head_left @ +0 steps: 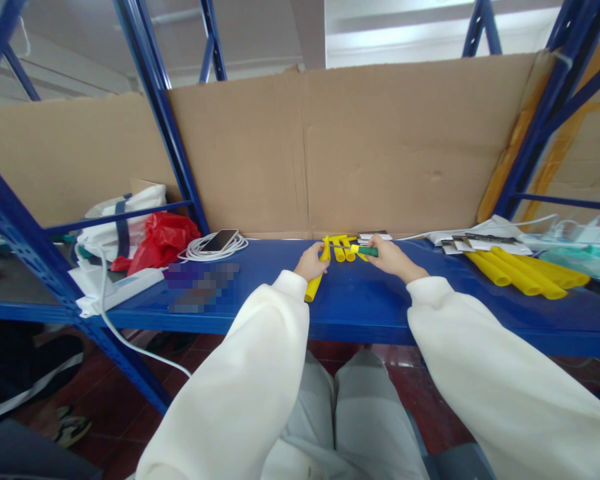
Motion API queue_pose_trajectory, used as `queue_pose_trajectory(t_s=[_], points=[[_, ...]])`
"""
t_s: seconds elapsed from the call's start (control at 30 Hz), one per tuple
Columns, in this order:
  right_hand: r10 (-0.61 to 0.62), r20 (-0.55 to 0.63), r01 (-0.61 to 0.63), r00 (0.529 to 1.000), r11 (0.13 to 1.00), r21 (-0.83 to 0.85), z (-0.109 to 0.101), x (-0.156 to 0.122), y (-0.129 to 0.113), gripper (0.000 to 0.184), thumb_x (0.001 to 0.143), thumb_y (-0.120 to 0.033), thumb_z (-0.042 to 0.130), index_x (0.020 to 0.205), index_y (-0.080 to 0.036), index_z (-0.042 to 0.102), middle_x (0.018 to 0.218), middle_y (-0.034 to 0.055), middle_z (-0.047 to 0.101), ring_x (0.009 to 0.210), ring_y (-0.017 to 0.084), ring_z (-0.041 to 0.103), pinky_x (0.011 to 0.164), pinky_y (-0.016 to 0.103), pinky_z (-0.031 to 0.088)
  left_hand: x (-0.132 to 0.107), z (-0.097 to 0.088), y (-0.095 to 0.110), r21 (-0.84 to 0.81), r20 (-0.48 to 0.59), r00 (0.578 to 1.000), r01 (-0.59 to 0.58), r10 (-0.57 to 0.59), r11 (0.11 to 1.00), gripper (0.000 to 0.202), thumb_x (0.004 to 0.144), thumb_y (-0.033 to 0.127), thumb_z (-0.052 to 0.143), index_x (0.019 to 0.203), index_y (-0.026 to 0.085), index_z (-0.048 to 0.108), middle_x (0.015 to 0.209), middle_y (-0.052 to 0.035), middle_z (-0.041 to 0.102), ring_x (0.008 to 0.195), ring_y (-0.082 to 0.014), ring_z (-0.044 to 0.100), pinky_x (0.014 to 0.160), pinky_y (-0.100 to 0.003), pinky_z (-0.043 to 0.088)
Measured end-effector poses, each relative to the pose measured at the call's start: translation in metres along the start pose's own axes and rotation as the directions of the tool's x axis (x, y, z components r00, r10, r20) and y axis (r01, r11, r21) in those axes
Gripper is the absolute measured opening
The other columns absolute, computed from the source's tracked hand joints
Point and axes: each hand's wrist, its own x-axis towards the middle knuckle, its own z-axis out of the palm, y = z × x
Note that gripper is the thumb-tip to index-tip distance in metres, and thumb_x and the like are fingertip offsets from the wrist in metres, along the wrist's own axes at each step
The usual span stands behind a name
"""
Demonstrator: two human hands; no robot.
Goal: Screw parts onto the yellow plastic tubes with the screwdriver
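My left hand (311,261) is closed round a long yellow tube (316,283) that lies slanted on the blue shelf (360,300). My right hand (391,257) grips a screwdriver with a green and yellow handle (366,251); its thin shaft points left toward the top end of the tube. Just behind the hands lie a few short yellow tube pieces (344,248) and a small dark card (374,235).
Several long yellow tubes (525,272) and papers (473,241) lie at right. A phone (221,241) on a coiled white cable, a red bag (161,241), a white bag (125,217) and a power strip (130,283) sit at left. Cardboard (360,147) backs the shelf; blue uprights (157,100) frame it.
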Motion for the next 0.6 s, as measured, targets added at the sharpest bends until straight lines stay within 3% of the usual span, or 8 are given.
queue_pose_trajectory(t_s=[0.2, 0.43, 0.6], points=[[-0.056, 0.006, 0.057, 0.998, 0.996, -0.076, -0.001, 0.002, -0.004, 0.019, 0.086, -0.021, 0.057, 0.101, -0.014, 0.066, 0.107, 0.0168, 0.071, 0.095, 0.025, 0.067, 0.082, 0.031, 0.049, -0.001, 0.001, 0.000, 0.019, 0.006, 1.000, 0.004, -0.004, 1.000, 0.050, 0.078, 0.001, 0.063, 0.125, 0.015, 0.062, 0.131, -0.0106, 0.069, 0.055, -0.0093, 0.068, 0.062, -0.023, 0.056], [0.085, 0.015, -0.082, 0.996, 0.986, -0.143, -0.009, -0.003, -0.014, 0.031, 0.085, -0.023, 0.060, 0.115, -0.017, 0.063, 0.106, 0.0153, 0.073, 0.092, 0.028, 0.070, 0.076, 0.033, 0.049, -0.003, 0.003, -0.001, 0.042, 0.003, 1.000, -0.031, 0.031, 0.999, 0.049, 0.078, 0.001, 0.061, 0.125, 0.014, 0.063, 0.129, -0.0094, 0.069, 0.054, -0.0077, 0.064, 0.066, -0.024, 0.057], [0.114, 0.066, -0.102, 0.991, 0.982, -0.161, -0.012, -0.006, -0.020, 0.036, 0.086, -0.024, 0.061, 0.121, -0.017, 0.060, 0.104, 0.0148, 0.074, 0.093, 0.029, 0.071, 0.075, 0.033, 0.049, -0.002, 0.002, -0.001, 0.043, 0.008, 1.000, -0.008, 0.008, 0.999, 0.051, 0.078, 0.002, 0.063, 0.128, 0.015, 0.061, 0.132, -0.0103, 0.068, 0.055, -0.0089, 0.066, 0.066, -0.024, 0.056]])
